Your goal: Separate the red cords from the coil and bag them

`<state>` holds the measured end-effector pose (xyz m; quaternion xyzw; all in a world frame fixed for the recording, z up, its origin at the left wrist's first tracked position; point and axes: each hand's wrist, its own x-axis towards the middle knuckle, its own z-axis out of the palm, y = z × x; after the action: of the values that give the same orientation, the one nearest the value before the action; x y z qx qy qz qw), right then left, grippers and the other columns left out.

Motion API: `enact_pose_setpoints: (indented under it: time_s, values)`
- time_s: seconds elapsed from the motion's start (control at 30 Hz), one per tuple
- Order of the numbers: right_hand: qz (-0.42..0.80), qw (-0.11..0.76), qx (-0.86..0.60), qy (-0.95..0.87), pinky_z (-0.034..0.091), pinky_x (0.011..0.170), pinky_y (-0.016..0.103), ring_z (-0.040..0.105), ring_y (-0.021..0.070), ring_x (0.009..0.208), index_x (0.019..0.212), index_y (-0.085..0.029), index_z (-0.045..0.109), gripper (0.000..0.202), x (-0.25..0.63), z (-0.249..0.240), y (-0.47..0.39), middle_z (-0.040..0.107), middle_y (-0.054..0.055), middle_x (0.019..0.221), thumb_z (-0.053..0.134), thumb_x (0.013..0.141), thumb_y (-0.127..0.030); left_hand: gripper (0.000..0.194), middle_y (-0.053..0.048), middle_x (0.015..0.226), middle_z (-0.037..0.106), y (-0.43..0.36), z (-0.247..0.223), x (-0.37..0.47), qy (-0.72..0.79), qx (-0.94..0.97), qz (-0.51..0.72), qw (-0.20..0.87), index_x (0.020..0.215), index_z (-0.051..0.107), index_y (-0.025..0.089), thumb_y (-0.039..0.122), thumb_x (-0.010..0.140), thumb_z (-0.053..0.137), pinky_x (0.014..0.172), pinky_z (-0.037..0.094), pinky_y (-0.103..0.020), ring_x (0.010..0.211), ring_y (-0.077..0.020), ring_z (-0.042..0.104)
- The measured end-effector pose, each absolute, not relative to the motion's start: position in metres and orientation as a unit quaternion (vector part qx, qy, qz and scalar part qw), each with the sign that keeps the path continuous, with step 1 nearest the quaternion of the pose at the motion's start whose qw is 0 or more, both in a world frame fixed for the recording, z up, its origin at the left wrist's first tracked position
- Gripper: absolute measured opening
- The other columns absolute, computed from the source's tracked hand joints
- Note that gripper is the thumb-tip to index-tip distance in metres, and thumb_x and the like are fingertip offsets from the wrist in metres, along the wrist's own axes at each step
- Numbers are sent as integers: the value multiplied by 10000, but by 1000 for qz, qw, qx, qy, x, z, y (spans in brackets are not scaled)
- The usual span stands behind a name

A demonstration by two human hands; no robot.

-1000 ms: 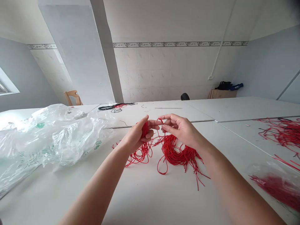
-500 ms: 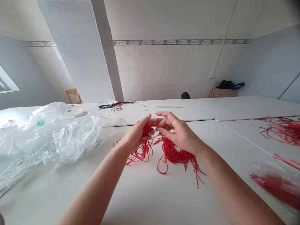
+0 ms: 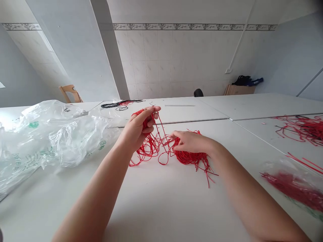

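Observation:
My left hand point(image 3: 138, 129) is raised above the table, its fingers closed around a bundle of red braided cords point(image 3: 149, 144). Loops of the bundle droop below the palm onto the tabletop. From the fingertips a long thin cord loop point(image 3: 163, 128) hangs down, its lower end near the pile. My right hand point(image 3: 189, 142) rests on top of a pile of red cords point(image 3: 188, 158), thumb and index finger apart; its other fingers are partly hidden. Loose cord ends stick out at the pile's near right side.
Crumpled clear plastic bags point(image 3: 63, 134) cover the left of the white table point(image 3: 151, 201). Black and red cords point(image 3: 118, 105) and a thin straight rod point(image 3: 180, 105) lie at the back. To the right are more red cords point(image 3: 309, 129) and a plastic bag of red material point(image 3: 294, 186).
My right hand has moved from beside the left fingers down onto the pile. The left hand has shifted left and up, with a cord loop now hanging from its fingertips. The view has tilted downward.

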<state>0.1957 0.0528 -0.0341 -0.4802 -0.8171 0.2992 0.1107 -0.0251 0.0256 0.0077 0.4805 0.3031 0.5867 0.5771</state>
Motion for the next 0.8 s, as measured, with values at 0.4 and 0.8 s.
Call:
enact_pose_setpoints:
  time_s: [0.4, 0.8]
  values:
    - [299, 154, -454, -825, 328, 585, 291, 483, 150, 584, 815, -234, 654, 226, 189, -47, 63, 578, -15, 672, 549, 945, -386, 63, 79, 566, 363, 21, 25, -36, 313, 449, 626, 556, 919, 741, 162, 216, 934, 711, 358, 246, -146, 436, -52, 295]
    - [216, 184, -604, -744, 423, 650, 313, 594, 203, 680, 662, -222, 614, 298, 257, -26, 78, 671, 53, 725, 589, 897, -403, 249, 63, 460, 308, 12, 52, -103, 197, 339, 791, 470, 879, 660, 235, 103, 1043, 527, 392, 179, -248, 426, -65, 266]
